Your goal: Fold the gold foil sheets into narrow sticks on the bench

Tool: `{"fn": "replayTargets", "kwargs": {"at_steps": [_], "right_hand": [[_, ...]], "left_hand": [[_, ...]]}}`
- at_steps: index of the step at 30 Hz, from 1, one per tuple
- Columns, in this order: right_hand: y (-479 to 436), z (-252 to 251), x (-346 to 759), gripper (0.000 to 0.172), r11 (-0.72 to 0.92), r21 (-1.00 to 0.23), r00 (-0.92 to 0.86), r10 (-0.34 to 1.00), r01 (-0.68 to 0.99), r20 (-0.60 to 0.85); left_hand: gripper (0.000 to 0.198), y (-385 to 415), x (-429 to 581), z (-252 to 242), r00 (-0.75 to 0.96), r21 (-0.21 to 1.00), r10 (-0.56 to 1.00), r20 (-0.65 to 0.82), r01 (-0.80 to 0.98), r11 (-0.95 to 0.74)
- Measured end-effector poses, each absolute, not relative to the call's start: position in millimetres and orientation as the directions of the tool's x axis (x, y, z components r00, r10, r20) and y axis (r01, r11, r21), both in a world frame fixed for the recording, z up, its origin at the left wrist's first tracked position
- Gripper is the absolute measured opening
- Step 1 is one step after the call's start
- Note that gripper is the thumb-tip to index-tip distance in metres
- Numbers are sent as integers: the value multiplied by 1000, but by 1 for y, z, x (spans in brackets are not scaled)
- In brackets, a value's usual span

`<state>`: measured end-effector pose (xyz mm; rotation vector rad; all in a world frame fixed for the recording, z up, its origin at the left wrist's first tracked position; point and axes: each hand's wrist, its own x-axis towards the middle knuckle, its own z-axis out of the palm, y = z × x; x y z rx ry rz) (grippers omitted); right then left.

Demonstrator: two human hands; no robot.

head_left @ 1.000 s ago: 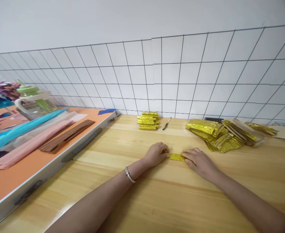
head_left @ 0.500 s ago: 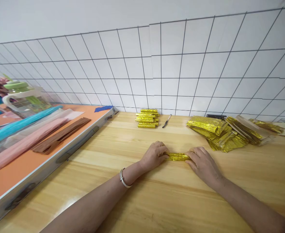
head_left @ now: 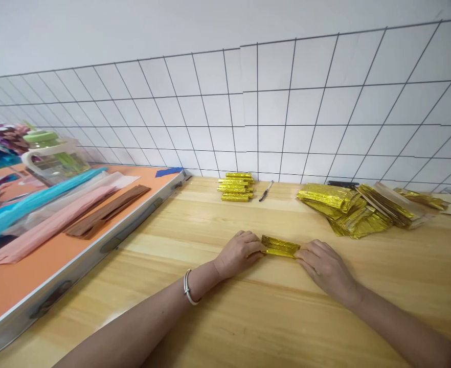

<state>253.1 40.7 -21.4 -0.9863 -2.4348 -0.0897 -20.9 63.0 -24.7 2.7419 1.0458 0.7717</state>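
A small strip of shiny gold foil paper (head_left: 280,246) lies on the wooden table between my hands, with a fold along its length. My left hand (head_left: 241,254), with a silver bangle on the wrist, pinches the strip's left end. At the other end, the fingers of my right hand (head_left: 324,265) pinch the lower right corner. Beyond the hands, near the wall, sits a stack of narrow gold foil rolls (head_left: 237,187). To the right is a loose heap of flat gold foil pieces (head_left: 344,207).
A pen (head_left: 266,191) lies beside the rolls. On the left, a raised orange board (head_left: 133,204) bears brown (head_left: 108,212), pink and blue strips of crepe paper and a clear jug with a green lid (head_left: 54,153). A gridded white wall (head_left: 279,107) closes off the back.
The gold strip has opened from a narrow folded form into a wider one with its inside showing. Both hands have come slightly nearer to me, and the view has shifted a little.
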Motion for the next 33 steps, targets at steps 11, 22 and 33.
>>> {"fn": "replayTargets", "kwargs": {"at_steps": [11, 22, 33], "right_hand": [[27, -21, 258, 17, 686, -275, -574, 720, 674, 389], [27, -25, 260, 17, 635, -341, -525, 768, 693, 366], [32, -21, 260, 20, 501, -478, -450, 864, 722, 227]], "left_hand": [[21, 64, -23, -22, 696, 285, 626, 350, 558, -780], [23, 56, -20, -19, 716, 274, 631, 298, 569, -775], [17, 52, -8, -20, 548, 487, 788, 279, 627, -608]]}}
